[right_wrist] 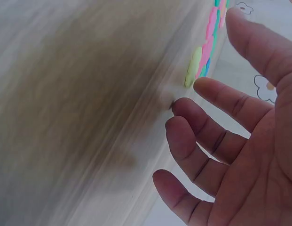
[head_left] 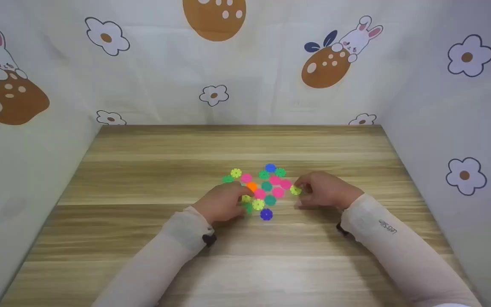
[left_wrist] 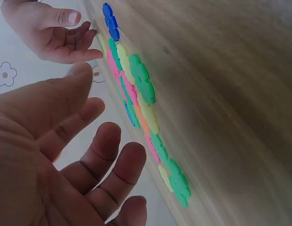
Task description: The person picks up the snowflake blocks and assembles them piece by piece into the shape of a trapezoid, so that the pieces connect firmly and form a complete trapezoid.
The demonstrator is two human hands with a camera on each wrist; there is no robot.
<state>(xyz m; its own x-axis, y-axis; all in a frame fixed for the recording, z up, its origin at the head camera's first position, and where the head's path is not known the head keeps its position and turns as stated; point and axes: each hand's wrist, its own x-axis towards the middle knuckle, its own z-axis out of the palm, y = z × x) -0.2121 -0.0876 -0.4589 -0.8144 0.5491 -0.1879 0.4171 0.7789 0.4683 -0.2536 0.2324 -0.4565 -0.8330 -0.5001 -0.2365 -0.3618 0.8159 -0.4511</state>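
Note:
Notched plastic snowflake discs lie flat in a cluster on the wooden table, in pink, green, yellow, blue and orange. My left hand [head_left: 222,201] is over the cluster's left side, its fingers loosely bent and holding nothing; it partly hides some yellow and green discs, such as the green disc [left_wrist: 142,79]. At the right end of the cluster is a yellow disc [head_left: 295,190]. My right hand [head_left: 328,189] is beside it, with the index fingertip [right_wrist: 202,86] right by its edge; whether they touch I cannot tell. The right thumb stands apart from the fingers.
The wooden table [head_left: 143,179] is enclosed at the back and sides by white cloth [head_left: 267,55] printed with rabbits and flowers. A dark blue disc [head_left: 266,214] lies at the cluster's near edge, a blue disc [head_left: 270,168] at its far edge.

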